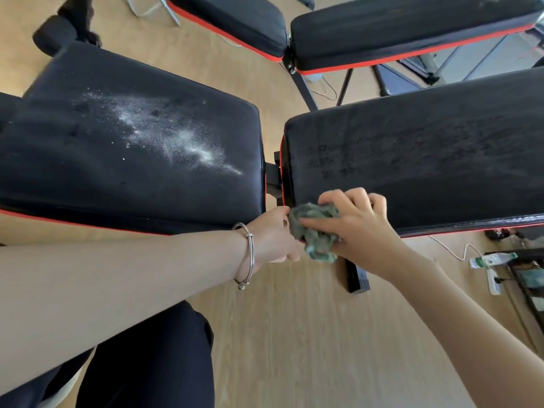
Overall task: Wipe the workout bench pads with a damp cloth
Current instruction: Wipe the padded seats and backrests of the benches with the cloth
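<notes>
Two hands meet at centre frame over one crumpled green cloth (315, 228). The right hand (357, 223) grips it, fingers curled over the top. The left hand (272, 235), one silver bangle (250, 254) on its wrist, touches the cloth's left edge; whether it grips cannot be told. The cloth sits at the lower left corner of the right near pad (426, 160).

Four black, red-trimmed pads show: that one, the left near pad (88, 160) carrying one white powder patch (176, 136), and two far pads (229, 22) (412, 28) along the top. Below lies a pale wood floor (294, 334), with one power strip (493, 281) and one bottle (491, 259) at lower right.
</notes>
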